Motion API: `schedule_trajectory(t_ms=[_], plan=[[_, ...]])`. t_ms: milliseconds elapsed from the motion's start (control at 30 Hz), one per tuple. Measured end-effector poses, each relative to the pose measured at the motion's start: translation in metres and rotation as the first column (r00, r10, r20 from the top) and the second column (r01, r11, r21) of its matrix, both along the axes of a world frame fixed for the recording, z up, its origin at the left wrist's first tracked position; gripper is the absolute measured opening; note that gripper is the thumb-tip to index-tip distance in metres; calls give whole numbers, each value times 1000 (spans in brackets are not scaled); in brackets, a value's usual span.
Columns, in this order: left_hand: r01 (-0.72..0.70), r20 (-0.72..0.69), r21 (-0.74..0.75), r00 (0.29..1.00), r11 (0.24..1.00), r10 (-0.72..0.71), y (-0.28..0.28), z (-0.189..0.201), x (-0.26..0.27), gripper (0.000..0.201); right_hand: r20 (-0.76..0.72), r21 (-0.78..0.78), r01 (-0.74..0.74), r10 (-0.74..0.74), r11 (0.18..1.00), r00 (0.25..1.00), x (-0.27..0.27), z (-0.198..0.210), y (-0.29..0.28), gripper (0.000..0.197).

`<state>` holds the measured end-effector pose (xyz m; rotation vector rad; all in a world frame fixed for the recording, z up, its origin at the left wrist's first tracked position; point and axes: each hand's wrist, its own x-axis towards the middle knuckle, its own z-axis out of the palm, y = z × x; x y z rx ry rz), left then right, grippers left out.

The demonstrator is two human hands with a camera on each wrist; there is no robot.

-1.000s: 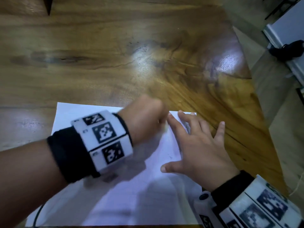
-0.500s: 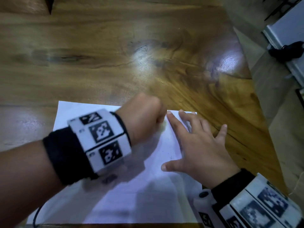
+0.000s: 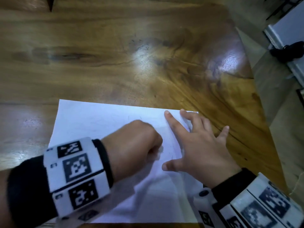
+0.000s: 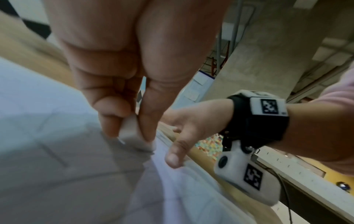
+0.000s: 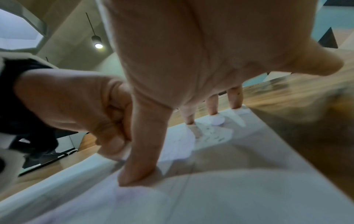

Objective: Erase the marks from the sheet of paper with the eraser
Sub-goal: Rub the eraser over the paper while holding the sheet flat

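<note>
On the glossy brown wooden table [image 3: 115, 46], the white paper sheet [image 3: 92, 122] lies flat, the left hand [image 3: 133, 145] pinching the small white eraser [image 4: 132, 136] onto it just left of the splayed, pressing right hand [image 3: 197, 145].

Glossy brown wooden worktop [image 3: 115, 55], dark knots in the grain; one white rectangular sheet of paper [image 3: 98, 119] flat on it, near edge

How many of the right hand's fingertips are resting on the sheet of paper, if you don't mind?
4: thumb, index and two more at the far edge of the sheet of paper.
</note>
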<state>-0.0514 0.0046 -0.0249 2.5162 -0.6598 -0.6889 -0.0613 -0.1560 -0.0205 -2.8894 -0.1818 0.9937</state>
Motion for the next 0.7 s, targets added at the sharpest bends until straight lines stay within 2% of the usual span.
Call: schedule_trajectory(t_ms=[67,200,267,367,433,533,600,633,700], plan=[[-30,3,9,1000,999,30,0,1,10,5,-3,-3,1,-1,1000,1000,0,0,0,115],[-250,172,-1,954,968,247,-3,5,57,6,7,-23,-2,2,1000,1000,-1,0,0,115],[-198,166,7,967,980,194,-4,4,49,5,7,-22,-1,1,1000,1000,0,0,1,115],[-13,-9,9,1000,1000,13,-8,4,10,4,13,-9,3,-3,1000,1000,0,-1,1,116],[-37,-38,2,999,999,37,-8,5,13,7,15,-9,0,0,1000,1000,0,-1,0,116],[-202,135,15,971,979,198,-14,8,51,9,26,-10,-1,2,1000,1000,-1,-1,0,116],[-261,174,-5,950,965,258,-17,9,59,6,34,-13,-6,6,1000,999,-1,-2,1,116],[-241,161,-10,957,970,240,-17,8,52,5,34,-13,-7,7,1000,999,-1,-2,1,116],[-117,90,8,989,993,116,-19,6,25,12,36,-7,-8,9,1000,999,0,-3,0,116]])
